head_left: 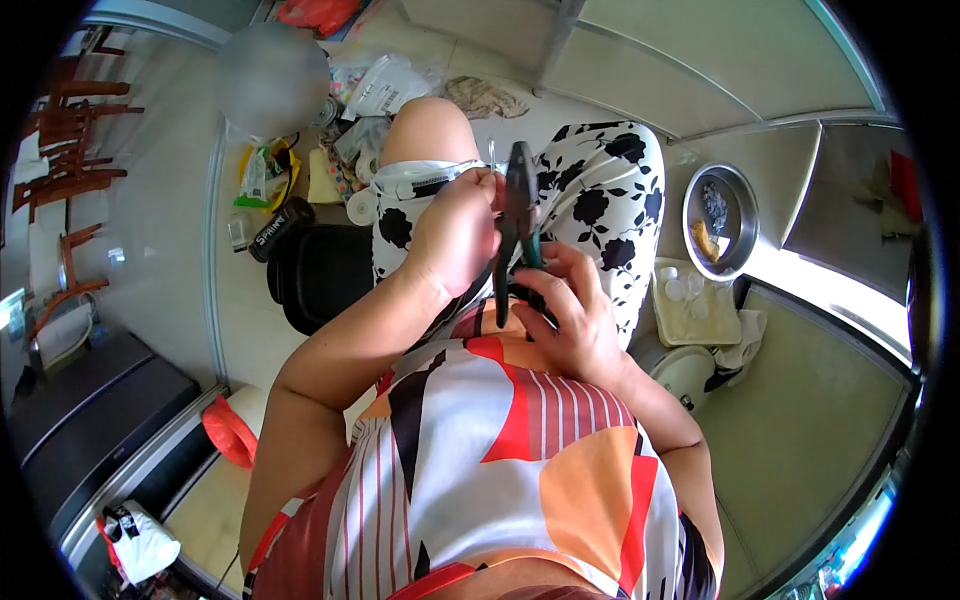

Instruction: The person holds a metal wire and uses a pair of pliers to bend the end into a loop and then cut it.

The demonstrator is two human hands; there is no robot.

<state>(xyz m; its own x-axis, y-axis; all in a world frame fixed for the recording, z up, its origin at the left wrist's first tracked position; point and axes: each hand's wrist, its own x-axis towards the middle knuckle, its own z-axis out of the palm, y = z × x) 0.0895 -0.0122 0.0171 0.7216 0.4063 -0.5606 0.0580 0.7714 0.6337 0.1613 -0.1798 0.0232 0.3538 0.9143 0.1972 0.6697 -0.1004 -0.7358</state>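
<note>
My right hand (575,310) is closed around the dark green handles of a pair of pliers (520,195), whose dark jaws point away from my body. Beside the jaws, the fingers of my left hand (455,235) are pinched together on a thin shiny piece (491,150) that sticks up past the fingertips. Part of what lies between the fingers is hidden. Both hands are above my lap, over white trousers with black flowers (610,190). A white band with dark print (425,180) lies across one thigh.
A metal bowl (748,225) and a cream tray (662,315) with small clear cups are at the right. On the left are a dark bottle (282,230), a black stool (325,275) and a yellow-green packet (262,178). Plastic bags and a cloth (485,97) lie ahead on the floor.
</note>
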